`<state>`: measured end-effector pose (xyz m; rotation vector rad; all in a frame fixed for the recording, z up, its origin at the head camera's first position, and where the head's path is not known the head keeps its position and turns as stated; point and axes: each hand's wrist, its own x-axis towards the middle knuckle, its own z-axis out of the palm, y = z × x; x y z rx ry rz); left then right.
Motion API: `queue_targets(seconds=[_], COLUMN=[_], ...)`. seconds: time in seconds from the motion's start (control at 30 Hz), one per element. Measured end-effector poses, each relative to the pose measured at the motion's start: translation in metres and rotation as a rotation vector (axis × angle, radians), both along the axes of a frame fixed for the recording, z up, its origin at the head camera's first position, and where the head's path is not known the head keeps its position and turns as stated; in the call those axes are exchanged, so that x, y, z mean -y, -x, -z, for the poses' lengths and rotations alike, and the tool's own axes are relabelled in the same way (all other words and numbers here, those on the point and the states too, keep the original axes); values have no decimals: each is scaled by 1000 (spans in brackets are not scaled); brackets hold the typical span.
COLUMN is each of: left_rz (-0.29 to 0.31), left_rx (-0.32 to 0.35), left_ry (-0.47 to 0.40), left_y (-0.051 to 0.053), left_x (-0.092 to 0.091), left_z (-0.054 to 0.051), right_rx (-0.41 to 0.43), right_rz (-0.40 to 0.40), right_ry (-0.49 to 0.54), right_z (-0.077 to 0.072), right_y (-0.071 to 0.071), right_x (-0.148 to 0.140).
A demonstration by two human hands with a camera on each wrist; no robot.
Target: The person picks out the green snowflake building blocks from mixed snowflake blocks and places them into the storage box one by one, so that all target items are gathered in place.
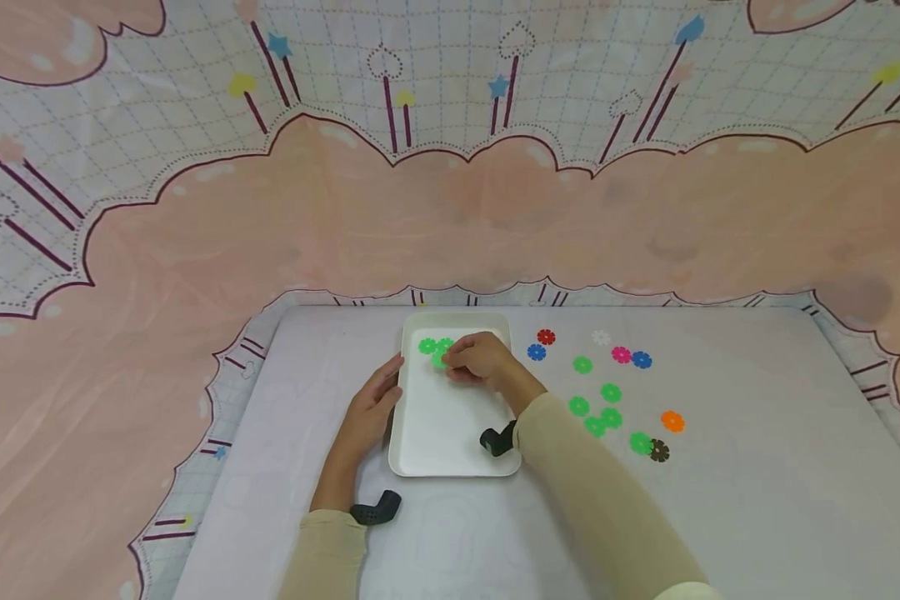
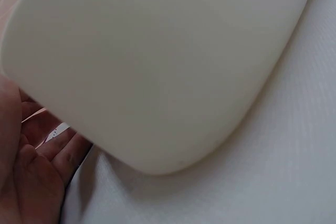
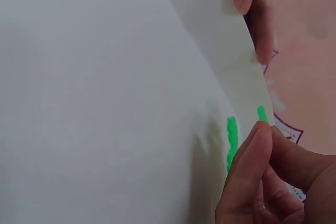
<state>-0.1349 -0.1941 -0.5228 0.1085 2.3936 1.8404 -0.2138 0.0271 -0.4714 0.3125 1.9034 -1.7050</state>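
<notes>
Six green discs (image 1: 611, 417) lie right of one white tray (image 1: 435, 433)

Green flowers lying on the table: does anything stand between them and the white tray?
Yes: the right sleeve reaches across between most of those green flowers and the white tray. A blue flower near the tray looks too flat to block anything.

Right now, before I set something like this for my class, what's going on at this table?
A person's left hand touches the left edge of a white tray. Their right hand reaches over the tray's far part, fingertips close together beside green flower-shaped pieces; whether they pinch one is hard to tell. At least three green pieces show there. More green ones, plus assorted other colours, lie scattered on the table to the tray's right.
</notes>
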Motion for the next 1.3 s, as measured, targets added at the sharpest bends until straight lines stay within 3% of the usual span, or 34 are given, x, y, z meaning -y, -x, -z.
queue_targets(seconds=[0.2,0.57,0.7,0.77,0.83,0.97,1.3], left_rz=[-1,-3,0,-1,-3,-7,-3], left_rx=[2,21,56,70,66,46,16], left_ry=[6,13,24,30,26,11,13], left_y=[0,1,-2,-2,-2,0,0], left_x=[0,1,-3,-3,-3,1,1], left_z=[0,1,-13,-15,-14,-1,1], right_rx=[17,-31,-6,10,22,22,37], right_rz=[18,85,105,110,124,168,229], right_ry=[-71,-102,-96,-85,-89,-136,-203], right_z=[10,19,21,21,22,25,25], right_y=[1,3,6,7,8,11,13], right_x=[6,17,18,18,19,25,31])
